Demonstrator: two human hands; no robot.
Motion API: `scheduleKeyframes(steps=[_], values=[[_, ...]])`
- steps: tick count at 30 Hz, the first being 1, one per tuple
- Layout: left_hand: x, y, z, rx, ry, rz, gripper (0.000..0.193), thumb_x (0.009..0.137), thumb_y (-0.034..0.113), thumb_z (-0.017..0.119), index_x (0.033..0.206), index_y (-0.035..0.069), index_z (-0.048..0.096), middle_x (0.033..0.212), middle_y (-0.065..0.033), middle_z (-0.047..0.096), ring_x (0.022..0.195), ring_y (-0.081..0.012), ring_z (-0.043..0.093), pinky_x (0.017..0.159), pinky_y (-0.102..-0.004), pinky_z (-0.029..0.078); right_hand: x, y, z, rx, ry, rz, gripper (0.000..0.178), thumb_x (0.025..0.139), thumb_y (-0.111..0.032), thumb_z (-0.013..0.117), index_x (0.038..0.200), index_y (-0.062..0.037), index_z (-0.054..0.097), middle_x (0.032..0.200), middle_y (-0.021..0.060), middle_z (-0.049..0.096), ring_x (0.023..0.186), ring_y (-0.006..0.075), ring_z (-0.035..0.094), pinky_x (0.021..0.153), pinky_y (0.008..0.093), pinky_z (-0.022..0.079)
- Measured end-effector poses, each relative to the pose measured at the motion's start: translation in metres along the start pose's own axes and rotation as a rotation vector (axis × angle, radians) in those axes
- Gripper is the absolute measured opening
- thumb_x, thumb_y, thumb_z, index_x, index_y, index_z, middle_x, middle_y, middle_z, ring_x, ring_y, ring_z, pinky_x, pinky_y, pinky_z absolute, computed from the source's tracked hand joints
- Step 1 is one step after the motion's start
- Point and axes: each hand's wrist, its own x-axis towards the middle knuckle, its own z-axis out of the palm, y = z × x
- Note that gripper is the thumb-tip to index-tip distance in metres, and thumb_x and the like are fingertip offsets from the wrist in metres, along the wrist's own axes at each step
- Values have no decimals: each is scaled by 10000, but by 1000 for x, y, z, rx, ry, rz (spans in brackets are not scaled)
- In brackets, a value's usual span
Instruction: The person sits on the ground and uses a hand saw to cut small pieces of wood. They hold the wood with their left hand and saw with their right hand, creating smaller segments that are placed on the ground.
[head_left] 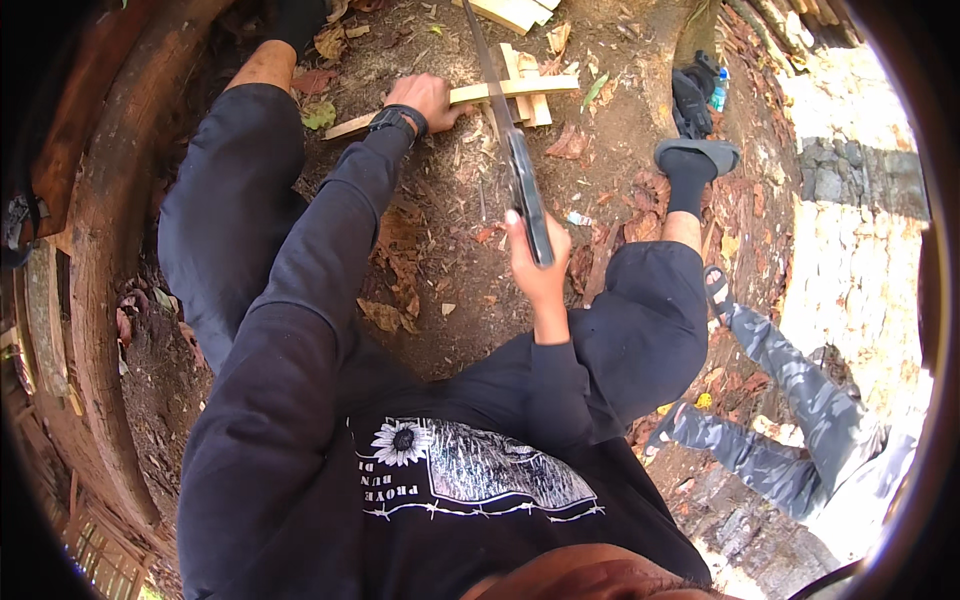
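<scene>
My left hand [425,102] is closed round a narrow, pale wooden strip [545,86] and presses it down near the ground. The strip lies across short light wood pieces [527,68]. In my right hand [541,262] is the dark handle of what looks like a handsaw [528,195], seen nearly edge-on. Its long thin blade points away from me and crosses above the strip, right of my left hand. Whether its edge touches the wood, I cannot tell.
More cut boards [510,12] lie at the far edge. A long log [100,330] curves along the left. At right are a dark bag [692,95], a blue bottle [719,90] and another person's camouflage-trousered leg [780,355]. Dry leaves [390,315] and wood chips litter the soil.
</scene>
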Motion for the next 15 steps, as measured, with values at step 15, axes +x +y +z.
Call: scheduleKeyframes(steps=[15], values=[[6,-4,7,66,49,93,599,983,618,736,886,33,818,710,-191,737,669,-355,749,694,-479,623,-10,0,-42,-96,9,-102,248,1026,-146,751,842,3,677,630,6,577,566,91,508,541,315,415]])
